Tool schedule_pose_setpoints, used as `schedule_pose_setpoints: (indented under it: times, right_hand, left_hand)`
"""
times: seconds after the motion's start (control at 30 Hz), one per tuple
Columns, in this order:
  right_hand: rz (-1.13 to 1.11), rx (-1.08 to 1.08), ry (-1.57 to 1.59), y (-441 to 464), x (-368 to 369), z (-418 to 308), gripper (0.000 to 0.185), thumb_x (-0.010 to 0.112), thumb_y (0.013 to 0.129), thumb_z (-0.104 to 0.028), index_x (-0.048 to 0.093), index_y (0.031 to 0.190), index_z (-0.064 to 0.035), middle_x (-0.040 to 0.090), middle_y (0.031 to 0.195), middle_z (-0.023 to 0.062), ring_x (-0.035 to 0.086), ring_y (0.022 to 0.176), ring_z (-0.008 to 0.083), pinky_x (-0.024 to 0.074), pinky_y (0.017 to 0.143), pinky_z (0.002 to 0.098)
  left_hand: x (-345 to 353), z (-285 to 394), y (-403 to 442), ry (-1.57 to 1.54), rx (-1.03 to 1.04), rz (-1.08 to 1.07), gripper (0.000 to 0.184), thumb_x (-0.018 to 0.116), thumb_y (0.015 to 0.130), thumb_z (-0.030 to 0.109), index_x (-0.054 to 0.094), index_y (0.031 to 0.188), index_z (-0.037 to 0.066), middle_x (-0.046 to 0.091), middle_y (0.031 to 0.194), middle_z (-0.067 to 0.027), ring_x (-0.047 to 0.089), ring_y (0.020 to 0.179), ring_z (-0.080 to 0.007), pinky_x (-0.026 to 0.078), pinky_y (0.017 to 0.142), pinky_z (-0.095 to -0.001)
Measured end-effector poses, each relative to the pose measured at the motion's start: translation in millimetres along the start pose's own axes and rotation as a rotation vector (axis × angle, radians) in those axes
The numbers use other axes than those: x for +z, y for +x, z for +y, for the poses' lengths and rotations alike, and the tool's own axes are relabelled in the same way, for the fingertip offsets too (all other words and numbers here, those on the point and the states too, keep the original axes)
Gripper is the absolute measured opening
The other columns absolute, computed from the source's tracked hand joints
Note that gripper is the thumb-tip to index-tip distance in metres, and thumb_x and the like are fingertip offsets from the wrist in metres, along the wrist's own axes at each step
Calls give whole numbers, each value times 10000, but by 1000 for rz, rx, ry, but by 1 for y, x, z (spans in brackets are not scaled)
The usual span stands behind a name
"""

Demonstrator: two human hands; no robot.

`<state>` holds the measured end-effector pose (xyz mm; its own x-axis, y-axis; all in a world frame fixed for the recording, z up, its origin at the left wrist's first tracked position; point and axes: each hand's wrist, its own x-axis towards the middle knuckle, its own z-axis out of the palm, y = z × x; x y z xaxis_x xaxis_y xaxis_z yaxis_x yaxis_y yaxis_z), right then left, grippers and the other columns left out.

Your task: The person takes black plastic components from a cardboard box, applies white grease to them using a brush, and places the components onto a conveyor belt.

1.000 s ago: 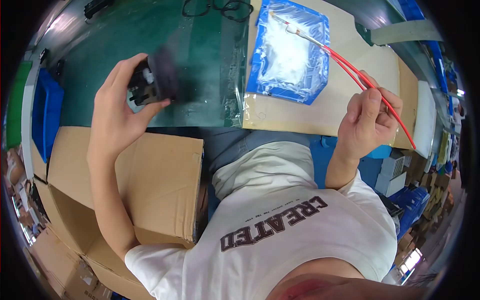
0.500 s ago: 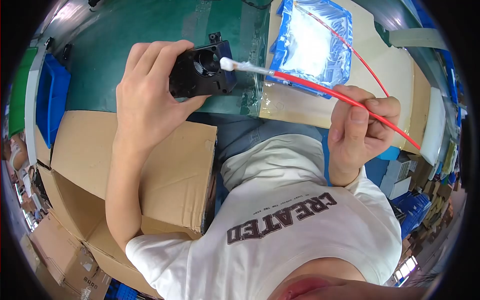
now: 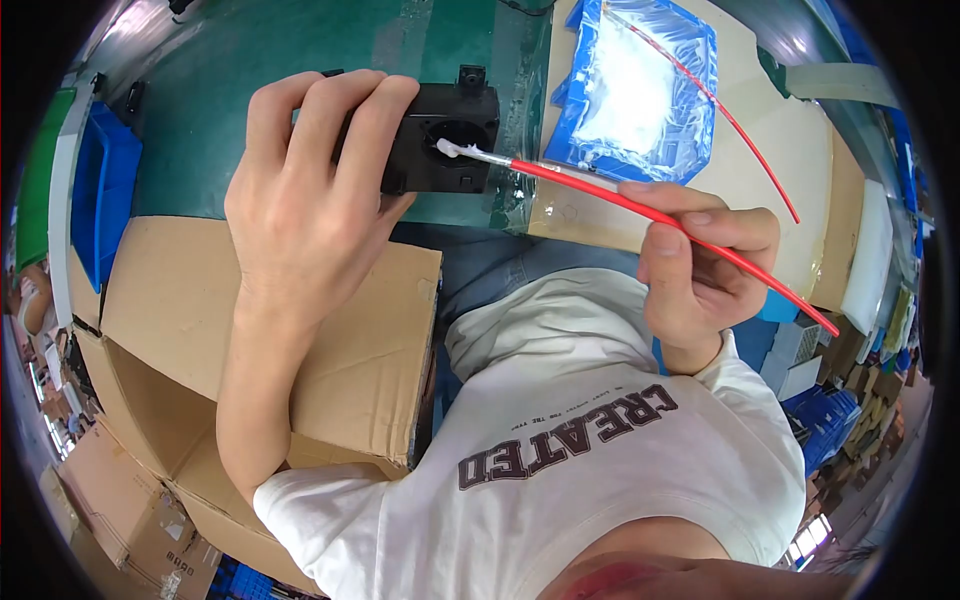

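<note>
My left hand is closed around a black plastic housing, with the fingers over its left side. The housing has a round opening facing me. In my right hand is a red-handled brush, pinched between thumb and fingers. Its tip, loaded with white paste, is at the opening; whether it touches the inside wall I cannot tell. Behind the brush, a blue tray smeared with white paste lies on the table. A second red brush rests across the tray, its handle over the right edge.
A green mat covers the left of the table and cardboard the right. An open cardboard box stands below my left forearm. A blue bin is at the far left.
The housing has moved right and turned its round opening toward me. My right hand has lifted one brush away from the tray and brought its tip to the opening; the other brush stays on the tray.
</note>
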<state>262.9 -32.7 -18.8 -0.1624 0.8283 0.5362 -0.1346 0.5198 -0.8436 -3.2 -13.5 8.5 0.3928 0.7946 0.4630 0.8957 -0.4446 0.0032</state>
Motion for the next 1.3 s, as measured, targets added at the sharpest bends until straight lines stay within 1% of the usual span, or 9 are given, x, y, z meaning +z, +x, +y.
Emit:
schedule_pose_setpoints:
  times: [0.27, 0.5, 0.57, 0.7, 0.83, 0.93, 1.17, 1.23, 1.3]
  right_hand:
    - [-175, -66, -102, 4, -2, 4, 293, 599, 886, 167, 459, 1106, 34, 675, 1070, 321, 715, 1005, 338, 603, 804, 364]
    - [-245, -219, -280, 9, 5, 11, 299, 707, 759, 157, 585, 979, -5, 731, 1002, 229, 738, 722, 311, 581, 583, 310]
    - [-398, -233, -395, 16, 0, 0, 388, 669, 795, 183, 549, 1095, -34, 718, 1021, 266, 752, 772, 318, 595, 619, 318]
    - [-339, -297, -432, 18, 5, 2, 410, 710, 773, 157, 551, 1097, -36, 732, 983, 243, 738, 681, 288, 561, 541, 295]
    - [-353, -213, -446, 16, 7, -7, 386, 711, 786, 145, 544, 1098, -10, 730, 985, 246, 741, 702, 267, 560, 566, 278]
    - [-313, -75, -406, 21, 13, -12, 263, 724, 762, 120, 603, 975, 23, 721, 907, 197, 726, 696, 264, 566, 586, 276]
    - [-288, 108, -311, 35, 4, -21, 180, 584, 895, 160, 487, 1002, 52, 698, 986, 296, 720, 926, 281, 570, 813, 316]
    - [-262, 88, -287, 35, -1, -20, 187, 565, 913, 150, 467, 1026, 37, 694, 979, 304, 708, 910, 278, 565, 797, 317]
    - [-207, 45, -254, 32, -6, -16, 173, 558, 931, 125, 461, 1032, 22, 694, 980, 306, 678, 771, 207, 542, 697, 271]
  left_hand:
    - [1, -1, 2, 54, 78, 52, 688, 821, 428, 69, 668, 1098, 113, 624, 1061, -16, 582, 951, -251, 541, 669, -332]
    - [0, 0, -2, 48, 47, -15, 804, 848, 420, 11, 650, 1187, 149, 644, 1131, -2, 568, 1025, -270, 550, 756, -355]
    - [1, 1, -2, 52, 50, -22, 809, 849, 419, 15, 650, 1192, 150, 643, 1132, -1, 568, 1024, -271, 551, 755, -355]
    - [1, 1, -2, 77, 65, -15, 809, 853, 416, 26, 655, 1190, 150, 641, 1131, 1, 568, 1021, -269, 550, 752, -355]
    - [4, 3, -3, 118, 108, 8, 782, 856, 415, 38, 671, 1168, 139, 641, 1137, 0, 572, 999, -265, 547, 752, -354]
    - [5, 5, -4, 158, 144, 21, 761, 856, 417, 47, 679, 1153, 127, 642, 1140, -4, 575, 984, -261, 542, 762, -353]
    - [4, 5, -2, 166, 170, 16, 747, 854, 424, 56, 680, 1149, 113, 643, 1145, -19, 574, 985, -264, 529, 794, -357]
    - [3, 4, -2, 167, 169, 13, 749, 856, 425, 55, 679, 1150, 113, 642, 1151, -19, 572, 990, -266, 529, 794, -360]
    - [3, 4, -1, 159, 164, 8, 756, 858, 422, 55, 677, 1154, 114, 642, 1156, -18, 571, 996, -269, 531, 795, -363]
